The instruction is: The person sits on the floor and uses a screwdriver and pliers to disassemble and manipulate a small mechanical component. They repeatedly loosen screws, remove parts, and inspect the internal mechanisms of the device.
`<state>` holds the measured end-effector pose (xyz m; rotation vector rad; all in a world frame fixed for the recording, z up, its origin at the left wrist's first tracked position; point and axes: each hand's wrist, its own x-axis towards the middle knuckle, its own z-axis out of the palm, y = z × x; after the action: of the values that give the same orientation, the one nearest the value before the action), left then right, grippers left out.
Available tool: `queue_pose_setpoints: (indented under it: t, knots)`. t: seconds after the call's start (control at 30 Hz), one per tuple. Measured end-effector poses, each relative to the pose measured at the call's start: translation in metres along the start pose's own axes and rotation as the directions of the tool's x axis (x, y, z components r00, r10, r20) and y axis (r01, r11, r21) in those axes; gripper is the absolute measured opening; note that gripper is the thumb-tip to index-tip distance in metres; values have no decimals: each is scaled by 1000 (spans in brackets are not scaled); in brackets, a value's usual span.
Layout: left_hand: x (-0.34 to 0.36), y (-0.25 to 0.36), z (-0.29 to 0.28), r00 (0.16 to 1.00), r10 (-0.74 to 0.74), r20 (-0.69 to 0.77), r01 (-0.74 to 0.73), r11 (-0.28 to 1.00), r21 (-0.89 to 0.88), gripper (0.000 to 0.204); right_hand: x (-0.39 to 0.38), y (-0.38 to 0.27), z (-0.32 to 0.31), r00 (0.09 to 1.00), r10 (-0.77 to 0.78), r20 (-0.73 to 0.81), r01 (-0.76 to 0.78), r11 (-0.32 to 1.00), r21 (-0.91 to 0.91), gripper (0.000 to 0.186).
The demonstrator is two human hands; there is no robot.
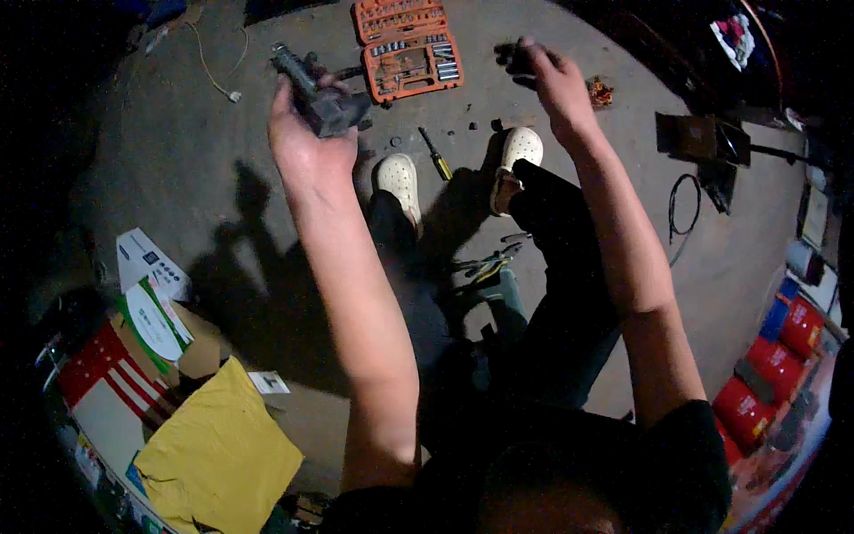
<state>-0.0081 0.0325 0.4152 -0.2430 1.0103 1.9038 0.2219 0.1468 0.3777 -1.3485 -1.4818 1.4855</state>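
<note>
My left hand (304,151) is raised at the upper left, fingers closed around a dark mechanical part (327,114) with a blocky body and a ridged rod toward its far end. At the upper right, my right hand (560,89) is closed on a small dark piece (512,59), too dim and blurred to name. Between and beyond the hands lies an opened orange socket set case (388,32) with sockets in its slots. A screwdriver (438,158) with a yellow and black handle rests on the floor between my pale clogs (398,182), near several small dark parts.
Pliers (489,265) lie by a low greenish object between my legs. Cartons and a yellow sheet (218,454) are at the lower left, red canisters (772,369) at the lower right. A black cable loop (683,206) and a white cord (210,76) lie on the floor.
</note>
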Motion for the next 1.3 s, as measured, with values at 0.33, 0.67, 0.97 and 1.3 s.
queue_pose_setpoints:
  t: [0.33,0.67,0.97,1.3]
  knots:
    - [-5,33,-19,977,46,-210,-107,951,-289,29,-13,287,84,762,547,348,79,454,-888,42]
    - [-23,-29,11,953,-95,-289,58,990,-132,30,-46,441,141,889,231,-396,-458,431,-777,51]
    - [-34,-84,14,908,-409,-95,408,912,-29,14,-33,357,111,898,434,-74,-360,627,-691,46]
    - [-37,-92,77,902,-426,69,390,873,293,30,22,151,61,821,290,492,-232,957,-176,41]
